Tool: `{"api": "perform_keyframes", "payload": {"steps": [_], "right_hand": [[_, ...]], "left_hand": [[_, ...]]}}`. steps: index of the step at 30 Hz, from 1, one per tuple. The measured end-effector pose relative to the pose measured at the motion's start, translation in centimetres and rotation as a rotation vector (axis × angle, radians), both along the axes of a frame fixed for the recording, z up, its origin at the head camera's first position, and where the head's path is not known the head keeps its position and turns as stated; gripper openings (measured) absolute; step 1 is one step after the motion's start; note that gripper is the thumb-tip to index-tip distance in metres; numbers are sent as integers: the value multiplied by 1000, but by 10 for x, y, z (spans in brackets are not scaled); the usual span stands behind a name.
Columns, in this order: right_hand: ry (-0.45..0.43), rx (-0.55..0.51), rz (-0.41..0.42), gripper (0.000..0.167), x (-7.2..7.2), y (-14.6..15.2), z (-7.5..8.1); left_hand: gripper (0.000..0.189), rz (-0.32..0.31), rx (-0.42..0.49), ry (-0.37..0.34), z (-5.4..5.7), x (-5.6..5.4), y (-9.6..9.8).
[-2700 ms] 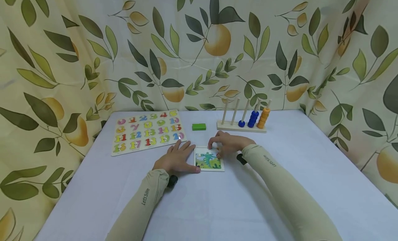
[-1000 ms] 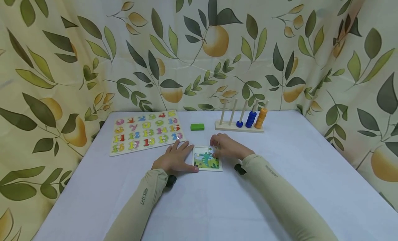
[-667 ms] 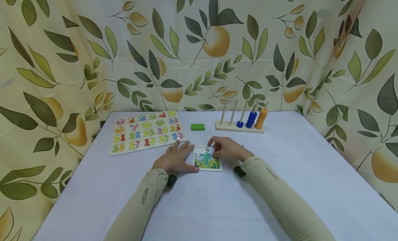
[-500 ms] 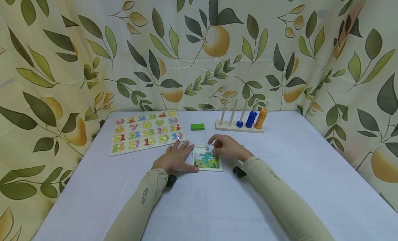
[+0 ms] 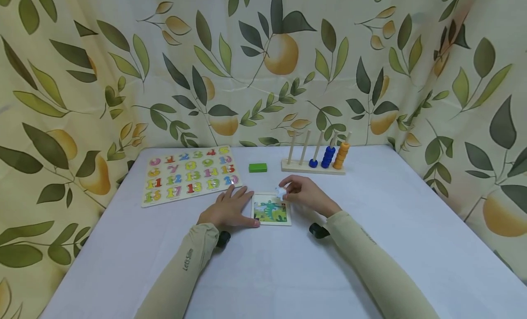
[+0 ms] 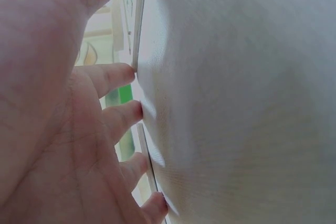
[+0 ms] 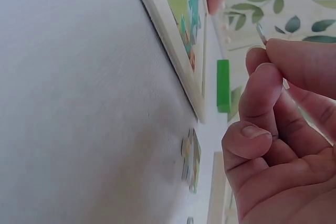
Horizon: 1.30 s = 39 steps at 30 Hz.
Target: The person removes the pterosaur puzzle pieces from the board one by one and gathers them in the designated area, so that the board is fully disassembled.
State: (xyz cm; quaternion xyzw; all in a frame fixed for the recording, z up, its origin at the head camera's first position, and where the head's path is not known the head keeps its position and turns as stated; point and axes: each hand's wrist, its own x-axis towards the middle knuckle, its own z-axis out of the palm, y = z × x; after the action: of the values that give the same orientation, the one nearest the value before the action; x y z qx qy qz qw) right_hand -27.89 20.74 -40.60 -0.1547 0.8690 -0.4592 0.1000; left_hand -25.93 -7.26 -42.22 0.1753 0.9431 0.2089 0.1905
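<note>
My right hand (image 5: 309, 194) pinches a pale blue jigsaw piece (image 5: 281, 192) between thumb and fingers, over the upper right corner of a small white-framed picture puzzle (image 5: 271, 224). A green dinosaur scene fills most of it. The right wrist view shows the held piece (image 7: 261, 32) nearly edge-on, raised above the puzzle frame (image 7: 173, 64). My left hand (image 5: 225, 211) lies at the puzzle's left side with fingers spread, its thumb at the lower left corner. Its fingertips rest on the tabletop in the left wrist view, near the number board's edge.
A number board (image 5: 190, 197) lies at the back left. Behind the puzzle is a green block (image 5: 258, 168); an abacus (image 5: 313, 169) with blue and orange beads stands back right. Loose puzzle pieces (image 7: 191, 161) lie right of the puzzle, hidden by my right hand in the head view.
My right hand has lifted the pale blue piece from the puzzle's upper right part, drawing back slightly, and the piece now shows clearly in the fingers. My left hand stays in place.
</note>
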Motion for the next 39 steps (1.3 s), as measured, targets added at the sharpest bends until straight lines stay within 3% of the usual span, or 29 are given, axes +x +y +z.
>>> {"api": "perform_keyframes", "payload": {"steps": [10, 29, 39], "right_hand": [[28, -14, -15, 33, 5, 18, 2], [18, 16, -137, 34, 4, 75, 0], [-3, 98, -255, 38, 1, 102, -2]], "left_hand": [[107, -3, -14, -7, 0, 1, 0], [105, -17, -24, 14, 6, 3, 2], [107, 3, -29, -3, 3, 2, 2]]}}
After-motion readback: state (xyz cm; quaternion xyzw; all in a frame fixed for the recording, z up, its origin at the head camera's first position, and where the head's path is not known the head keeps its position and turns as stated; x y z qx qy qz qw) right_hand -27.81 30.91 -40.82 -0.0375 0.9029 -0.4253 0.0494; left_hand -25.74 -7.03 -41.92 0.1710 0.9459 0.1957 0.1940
